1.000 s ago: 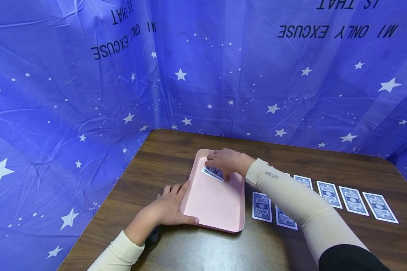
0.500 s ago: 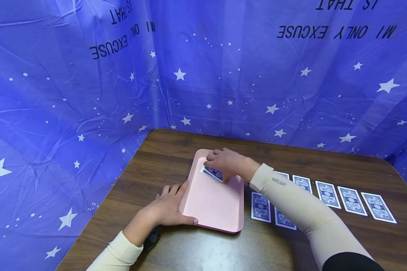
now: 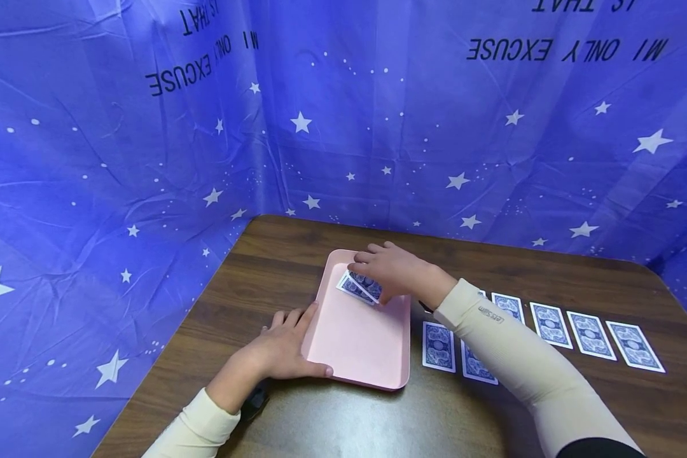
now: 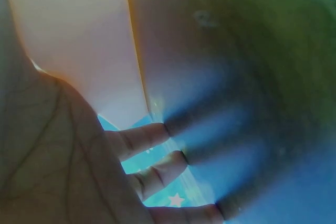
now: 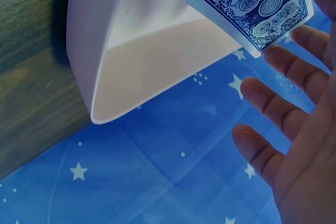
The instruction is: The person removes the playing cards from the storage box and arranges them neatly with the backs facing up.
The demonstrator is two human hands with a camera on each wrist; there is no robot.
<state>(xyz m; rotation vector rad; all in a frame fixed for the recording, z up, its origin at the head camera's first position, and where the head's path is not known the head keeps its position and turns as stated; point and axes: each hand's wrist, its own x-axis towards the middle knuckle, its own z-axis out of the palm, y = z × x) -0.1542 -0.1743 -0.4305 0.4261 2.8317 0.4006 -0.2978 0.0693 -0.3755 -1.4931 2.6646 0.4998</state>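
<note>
Your right hand (image 3: 397, 270) hovers over the far end of the pink tray (image 3: 357, 346), with a blue-backed card (image 5: 257, 9) pinched between thumb and forefinger; the other fingers (image 5: 273, 98) are spread and relaxed, touching nothing. Just beneath that card, under your fingertips, a small stack of cards (image 3: 352, 287) lies face down on the tray floor; the held card overlaps it, tilted, and whether the two touch cannot be told.

Your left hand (image 3: 280, 350) rests against the tray's near left corner, thumb laid along the near rim, fingers (image 4: 152, 137) straight and flat on the wooden table (image 3: 263, 273) beside the tray wall. It presses rather than grips.

To the right of your right forearm, a row of face-down cards (image 3: 589, 334) lies on the table, well apart from the tray, and two more cards (image 3: 439, 346) lie just beside the tray's right edge, partly under your sleeve (image 3: 504, 346). Blue star-printed cloth (image 3: 149, 159) stands behind the table.
</note>
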